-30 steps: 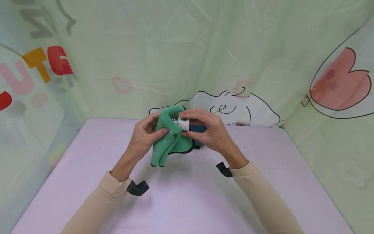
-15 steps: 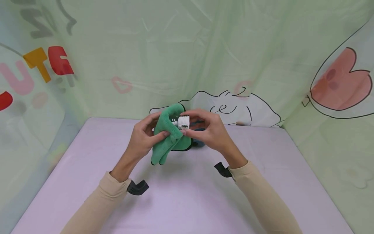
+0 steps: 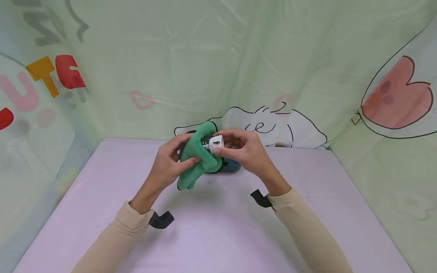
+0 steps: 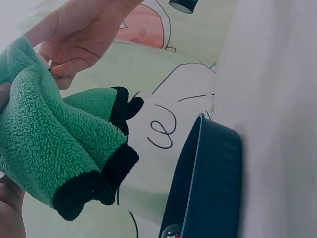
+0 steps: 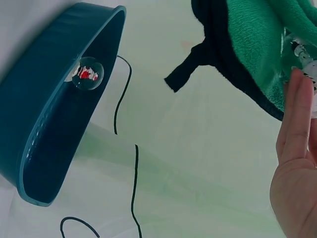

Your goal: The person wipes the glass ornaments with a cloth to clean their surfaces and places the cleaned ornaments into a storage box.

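Observation:
A green plush cloth (image 3: 192, 176) with black edging is held up by my left hand (image 3: 168, 161), thumb in front and fingers behind. The cloth wraps round the clear dome of a small snow globe (image 3: 216, 141), whose white base points right. My right hand (image 3: 247, 151) pinches that base between thumb and fingers. In the right wrist view, a dark and white figure shows inside the dome of the snow globe (image 5: 308, 63), close against the cloth (image 5: 255, 52). Most of the dome is hidden in the folds.
Behind the hands a blue basin (image 3: 232, 165) stands on the lilac-covered table (image 3: 211, 235). Another snow globe (image 5: 88, 74) with a red and white figure lies in it. A pale green printed curtain (image 3: 205, 68) rises behind the table. Black wrist mounts (image 3: 162, 220) stick out at both cuffs.
The snow globe's white base has turned and tilted in my right fingers. The cloth has shifted, its lower corners drawing up and together. Both hands stay in nearly the same place.

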Motion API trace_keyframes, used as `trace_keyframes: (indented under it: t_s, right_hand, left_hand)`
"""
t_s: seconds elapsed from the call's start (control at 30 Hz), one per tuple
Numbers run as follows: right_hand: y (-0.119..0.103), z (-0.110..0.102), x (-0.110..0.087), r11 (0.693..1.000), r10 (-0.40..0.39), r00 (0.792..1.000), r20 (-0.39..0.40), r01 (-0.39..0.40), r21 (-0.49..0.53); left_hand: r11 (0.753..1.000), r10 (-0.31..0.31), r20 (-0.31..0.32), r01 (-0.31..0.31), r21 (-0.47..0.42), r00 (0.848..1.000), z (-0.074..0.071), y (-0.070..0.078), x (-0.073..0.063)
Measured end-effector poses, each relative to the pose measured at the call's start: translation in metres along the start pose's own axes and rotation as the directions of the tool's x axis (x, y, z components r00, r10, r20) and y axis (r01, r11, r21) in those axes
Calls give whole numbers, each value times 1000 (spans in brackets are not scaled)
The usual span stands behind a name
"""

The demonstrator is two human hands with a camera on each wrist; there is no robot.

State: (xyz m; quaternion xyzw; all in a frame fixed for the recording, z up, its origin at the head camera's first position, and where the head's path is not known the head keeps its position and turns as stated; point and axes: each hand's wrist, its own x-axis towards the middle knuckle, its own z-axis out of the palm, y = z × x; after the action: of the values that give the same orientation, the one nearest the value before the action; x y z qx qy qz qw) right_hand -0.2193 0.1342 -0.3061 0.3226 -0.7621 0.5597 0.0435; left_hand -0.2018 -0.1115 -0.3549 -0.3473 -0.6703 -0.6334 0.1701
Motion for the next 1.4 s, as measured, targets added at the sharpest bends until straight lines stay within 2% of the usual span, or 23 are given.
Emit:
trace_keyframes:
  t_s: [0.13,0.23,0.47,0.77,1.0,1.23,1.4]
  right_hand:
    - [0,0,0,999,21,1000,8,-21,24]
    - [0,0,0,999,7,1000,14,-7,47]
    - [3,0,1,991,-124,990,64,119,67]
    - [8,0,5,950,-308,945,108,301,78]
    - [10,-2,6,922,-382,916,121,387,-19]
    - [13,-5,7,857,-475,869,138,493,-153]
    - [13,-8,10,821,-520,840,155,542,-182]
  left_hand:
    - [1000,-4,-12,4,5,1000,0,0,0]
    - [1000,-16,-29,17,10,999,0,0,0]
    - [999,-45,-45,44,-22,998,-2,2,0]
    - [993,-75,-58,70,-95,995,-3,-1,3]
    - [991,-96,-59,90,-94,994,-3,-1,3]
    - [987,-135,-43,131,-93,990,-3,1,2]
    - [983,-170,-54,166,-78,984,-2,2,2]
